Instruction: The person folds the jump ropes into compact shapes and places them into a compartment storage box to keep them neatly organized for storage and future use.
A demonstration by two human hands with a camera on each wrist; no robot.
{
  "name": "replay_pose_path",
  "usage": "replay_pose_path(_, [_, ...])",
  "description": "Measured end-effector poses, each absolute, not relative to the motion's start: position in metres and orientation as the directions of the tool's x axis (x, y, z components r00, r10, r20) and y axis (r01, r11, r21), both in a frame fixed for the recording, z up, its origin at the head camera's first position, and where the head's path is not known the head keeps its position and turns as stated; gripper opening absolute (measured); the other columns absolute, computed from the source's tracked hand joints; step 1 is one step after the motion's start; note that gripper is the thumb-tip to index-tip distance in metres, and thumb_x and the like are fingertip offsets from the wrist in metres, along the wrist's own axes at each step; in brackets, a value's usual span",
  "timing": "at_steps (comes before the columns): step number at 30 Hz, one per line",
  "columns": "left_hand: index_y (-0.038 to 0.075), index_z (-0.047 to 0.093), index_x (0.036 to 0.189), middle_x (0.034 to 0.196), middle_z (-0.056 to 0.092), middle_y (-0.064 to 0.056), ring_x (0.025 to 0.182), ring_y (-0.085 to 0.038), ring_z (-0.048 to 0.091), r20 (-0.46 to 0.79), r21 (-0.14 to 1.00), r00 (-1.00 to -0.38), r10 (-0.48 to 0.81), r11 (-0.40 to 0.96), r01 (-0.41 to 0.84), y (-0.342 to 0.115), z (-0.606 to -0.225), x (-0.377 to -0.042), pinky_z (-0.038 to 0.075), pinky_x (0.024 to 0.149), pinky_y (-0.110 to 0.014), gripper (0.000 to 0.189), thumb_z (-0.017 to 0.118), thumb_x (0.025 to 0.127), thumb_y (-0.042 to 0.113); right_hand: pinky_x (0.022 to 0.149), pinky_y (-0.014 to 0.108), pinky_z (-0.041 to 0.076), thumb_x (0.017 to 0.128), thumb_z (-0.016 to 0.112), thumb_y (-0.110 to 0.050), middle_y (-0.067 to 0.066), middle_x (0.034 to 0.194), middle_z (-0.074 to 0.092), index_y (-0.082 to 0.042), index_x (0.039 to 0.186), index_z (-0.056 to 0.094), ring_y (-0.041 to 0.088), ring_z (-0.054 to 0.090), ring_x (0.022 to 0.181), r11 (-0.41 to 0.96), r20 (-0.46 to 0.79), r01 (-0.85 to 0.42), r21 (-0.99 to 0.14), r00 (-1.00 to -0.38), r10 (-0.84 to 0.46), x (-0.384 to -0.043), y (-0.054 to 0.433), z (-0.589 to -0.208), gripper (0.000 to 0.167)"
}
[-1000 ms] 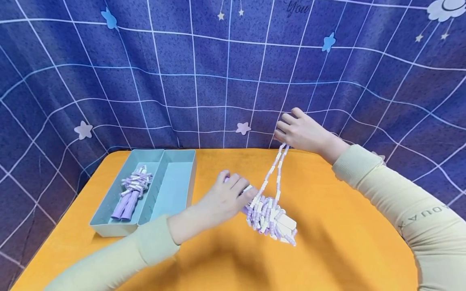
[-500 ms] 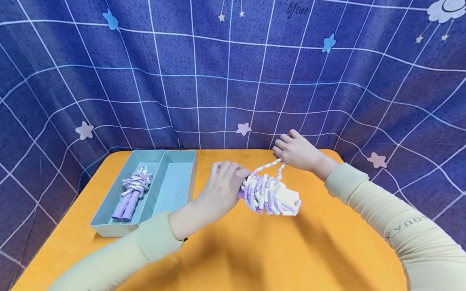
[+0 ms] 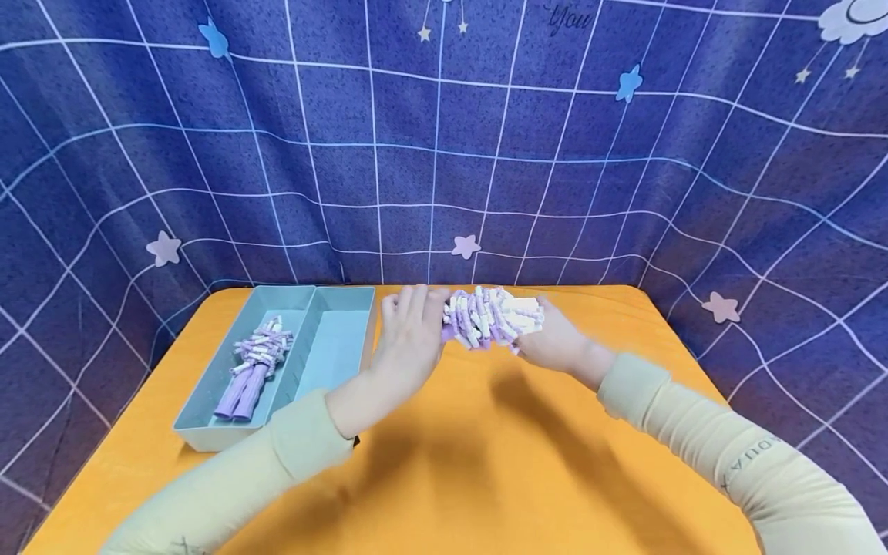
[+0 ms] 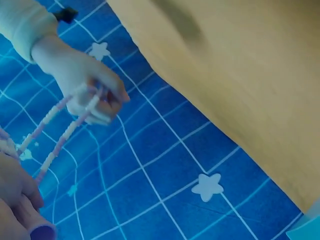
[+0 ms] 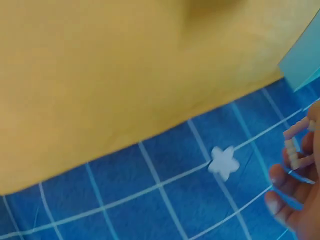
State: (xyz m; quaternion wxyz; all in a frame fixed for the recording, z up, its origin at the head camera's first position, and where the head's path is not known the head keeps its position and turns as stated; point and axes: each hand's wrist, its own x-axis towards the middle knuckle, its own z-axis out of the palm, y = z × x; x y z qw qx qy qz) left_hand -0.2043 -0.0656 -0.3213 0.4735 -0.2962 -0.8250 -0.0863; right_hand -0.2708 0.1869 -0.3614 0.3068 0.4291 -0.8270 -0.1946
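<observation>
A beaded jump rope (image 3: 482, 317) in purple and white, wound into a thick bundle, is held up above the table between both hands. My left hand (image 3: 409, 335) grips its purple handles; the open end of one handle (image 4: 42, 231) shows in the left wrist view. My right hand (image 3: 555, 339), partly behind the bundle in the head view, holds a loop of the rope. Two beaded strands (image 4: 62, 139) run from the bundle to its curled fingers in the left wrist view. Part of that loop (image 5: 293, 150) appears by the fingers in the right wrist view.
At the left of the orange-covered table (image 3: 444, 462) stands a light blue box (image 3: 329, 347) with two compartments. A second wound jump rope (image 3: 260, 351) with purple handles lies in its left compartment. Behind the table hangs a blue gridded curtain (image 3: 409, 177) with stars.
Both hands have risen or moved farther back with the bundle. The right hand came down and closer to the bundle, and the long loop pulled out earlier is now hidden in the head view.
</observation>
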Motion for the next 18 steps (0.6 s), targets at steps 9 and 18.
replay_pose_path(9, [0.003, 0.049, 0.108, 0.08, 0.047, -0.01, 0.069, -0.027, 0.043, 0.834, -0.224, -0.42, 0.357, 0.916, 0.333, -0.072, -0.325, -0.219, 0.031, 0.058, -0.037, 0.023, 0.03, 0.097, 0.009, 0.05, 0.032, 0.037, 0.072, 0.067, -0.029, -0.002, 0.058, 0.05, -0.013, 0.065, 0.051, 0.017, 0.052, 0.052, 0.643, 0.362, -0.607, 0.467, -0.532, -0.765, -0.236, 0.161, -0.373, 0.024])
replay_pose_path(18, [0.001, 0.053, 0.099, 0.076, 0.047, -0.013, 0.069, -0.03, 0.045, 0.882, -0.175, -0.396, 0.257, 0.957, 0.23, -0.075, -0.331, -0.233, 0.031, 0.056, -0.039, 0.023, 0.03, 0.095, 0.007, 0.042, 0.028, 0.032, 0.072, 0.067, -0.024, -0.005, 0.052, 0.042, -0.014, 0.061, 0.045, 0.013, 0.045, 0.044, 0.708, 0.39, -0.586, 0.394, -0.591, -0.706, -0.196, 0.143, -0.352, 0.026])
